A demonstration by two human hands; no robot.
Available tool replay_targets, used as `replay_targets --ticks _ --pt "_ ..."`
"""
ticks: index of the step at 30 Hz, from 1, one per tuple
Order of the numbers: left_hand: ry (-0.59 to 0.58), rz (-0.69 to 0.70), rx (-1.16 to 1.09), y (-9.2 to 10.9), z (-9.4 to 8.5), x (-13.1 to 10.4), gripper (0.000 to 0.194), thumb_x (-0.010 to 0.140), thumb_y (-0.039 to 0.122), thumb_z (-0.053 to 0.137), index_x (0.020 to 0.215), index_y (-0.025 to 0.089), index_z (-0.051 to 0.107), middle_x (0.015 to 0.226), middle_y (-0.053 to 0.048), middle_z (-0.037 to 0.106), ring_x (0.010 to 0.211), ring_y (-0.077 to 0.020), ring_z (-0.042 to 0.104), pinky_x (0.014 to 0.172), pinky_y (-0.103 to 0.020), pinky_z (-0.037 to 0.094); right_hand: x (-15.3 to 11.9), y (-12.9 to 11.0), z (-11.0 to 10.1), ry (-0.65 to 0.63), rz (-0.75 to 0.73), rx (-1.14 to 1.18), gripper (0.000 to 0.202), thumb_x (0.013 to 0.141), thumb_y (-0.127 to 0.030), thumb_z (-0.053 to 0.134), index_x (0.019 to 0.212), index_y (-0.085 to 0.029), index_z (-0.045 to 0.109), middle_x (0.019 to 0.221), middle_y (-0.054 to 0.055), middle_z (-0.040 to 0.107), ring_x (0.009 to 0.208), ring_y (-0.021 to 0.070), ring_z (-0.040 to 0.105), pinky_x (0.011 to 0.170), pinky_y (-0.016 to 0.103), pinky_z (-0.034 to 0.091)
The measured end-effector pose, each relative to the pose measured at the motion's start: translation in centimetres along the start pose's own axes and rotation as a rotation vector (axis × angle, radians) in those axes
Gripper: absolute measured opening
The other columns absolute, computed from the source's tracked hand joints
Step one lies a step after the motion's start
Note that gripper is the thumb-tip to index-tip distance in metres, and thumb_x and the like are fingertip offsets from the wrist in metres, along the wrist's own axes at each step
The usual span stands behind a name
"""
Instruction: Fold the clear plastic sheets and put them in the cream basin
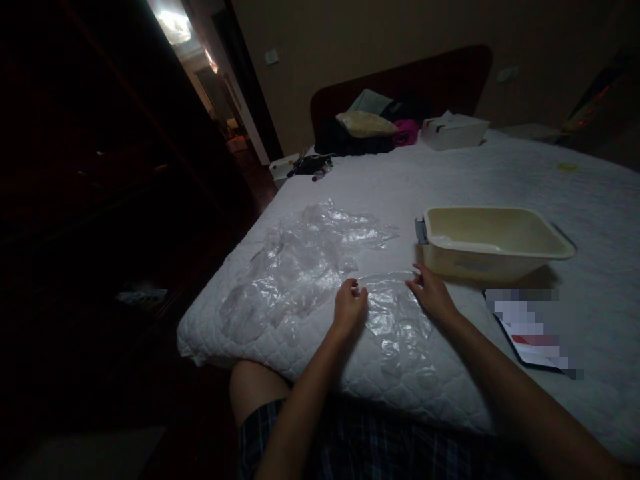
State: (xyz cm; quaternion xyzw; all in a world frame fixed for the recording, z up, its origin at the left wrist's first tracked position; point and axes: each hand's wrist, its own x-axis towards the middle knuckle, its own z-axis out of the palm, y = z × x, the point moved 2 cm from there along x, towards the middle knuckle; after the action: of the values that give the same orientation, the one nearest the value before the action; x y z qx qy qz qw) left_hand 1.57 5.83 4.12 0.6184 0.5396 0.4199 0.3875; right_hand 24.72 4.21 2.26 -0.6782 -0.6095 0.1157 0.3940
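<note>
A clear plastic bag point(400, 327) lies on the white quilted bed in front of me, its top edge stretched between my two hands. My left hand point(350, 303) pinches the top left corner, fingers curled. At the opposite corner, my right hand point(427, 290) grips the edge between thumb and fingers. To the left spreads a crumpled heap of clear plastic bags point(305, 260), close to my left hand. A cream plastic bin point(480, 267) with a grey clip on its rim stands just beyond my right hand.
A tablet or phone point(525, 333), partly blurred out, lies on the bed point(590, 320) at right. Farther back are a white box point(453, 130), a pile of clothes point(370, 127), a bottle point(323, 172) and a dark wooden headboard point(450, 73). The bed's left edge drops to a dark floor.
</note>
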Motion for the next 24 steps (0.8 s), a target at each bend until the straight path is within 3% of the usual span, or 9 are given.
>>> replay_targets --ticks 4,7,11,13,16,20,24 --pt "-0.086 0.576 0.330 0.0 0.4 -2.2 0.029 0.081 0.022 0.051 0.109 0.018 0.054 0.112 -0.010 0.059 0.107 -0.0214 0.054 0.094 -0.041 0.044 0.5 0.2 0.5 -0.005 -0.011 -0.072 0.049 0.079 -0.042 0.052 0.119 -0.013 0.052 0.076 0.005 0.060 0.068 0.0200 0.056 0.065 0.032 0.043" --pt "-0.142 0.739 0.416 -1.2 0.9 -3.2 0.027 0.082 0.018 0.049 0.109 0.016 0.055 0.114 -0.011 0.059 0.111 -0.0209 0.052 0.096 -0.041 0.044 0.5 0.1 0.2 0.024 0.043 -0.045 0.051 0.079 -0.046 0.050 0.116 -0.011 0.053 0.075 0.006 0.060 0.066 0.0197 0.056 0.063 0.032 0.043" --pt "-0.116 0.783 0.497 -2.1 1.3 -3.6 0.026 0.082 0.017 0.048 0.106 0.013 0.056 0.113 -0.012 0.060 0.111 -0.0225 0.052 0.096 -0.044 0.044 -0.8 -2.4 -1.3 0.106 -0.061 -0.177 0.042 0.083 -0.044 0.047 0.110 -0.012 0.055 0.094 0.012 0.060 0.080 0.0218 0.057 0.072 0.033 0.043" --pt "-0.111 0.779 0.515 -2.1 1.4 -3.6 0.025 0.083 0.017 0.047 0.106 0.013 0.056 0.114 -0.012 0.059 0.112 -0.0225 0.052 0.096 -0.044 0.044 -2.0 -4.2 -1.5 0.005 -0.153 -0.244 0.033 0.084 -0.042 0.046 0.102 -0.016 0.058 0.095 0.010 0.060 0.082 0.0211 0.056 0.072 0.031 0.042" --pt "-0.119 0.764 0.523 -1.7 1.4 -3.7 0.026 0.084 0.017 0.046 0.108 0.013 0.056 0.116 -0.011 0.059 0.114 -0.0215 0.050 0.098 -0.042 0.043 -3.5 -5.5 -1.1 -0.152 -0.173 -0.272 0.027 0.084 -0.038 0.046 0.099 -0.018 0.057 0.090 0.007 0.060 0.076 0.0187 0.057 0.065 0.028 0.041" --pt "-0.124 0.764 0.538 -1.5 1.3 -3.9 0.027 0.085 0.018 0.045 0.109 0.013 0.055 0.118 -0.012 0.057 0.118 -0.0224 0.047 0.099 -0.043 0.041 -4.1 -4.4 -0.6 -0.197 -0.117 -0.279 0.021 0.084 -0.031 0.042 0.088 -0.019 0.059 0.083 0.006 0.060 0.073 0.0186 0.056 0.063 0.028 0.039" --pt "-0.151 0.780 0.549 -1.6 1.3 -3.9 0.030 0.084 0.019 0.046 0.112 0.013 0.054 0.119 -0.012 0.057 0.120 -0.0235 0.045 0.099 -0.045 0.041 -3.8 -2.2 -1.6 -0.128 -0.020 -0.113 0.023 0.082 -0.031 0.042 0.088 -0.018 0.060 0.082 0.006 0.063 0.074 0.0184 0.057 0.067 0.028 0.041"
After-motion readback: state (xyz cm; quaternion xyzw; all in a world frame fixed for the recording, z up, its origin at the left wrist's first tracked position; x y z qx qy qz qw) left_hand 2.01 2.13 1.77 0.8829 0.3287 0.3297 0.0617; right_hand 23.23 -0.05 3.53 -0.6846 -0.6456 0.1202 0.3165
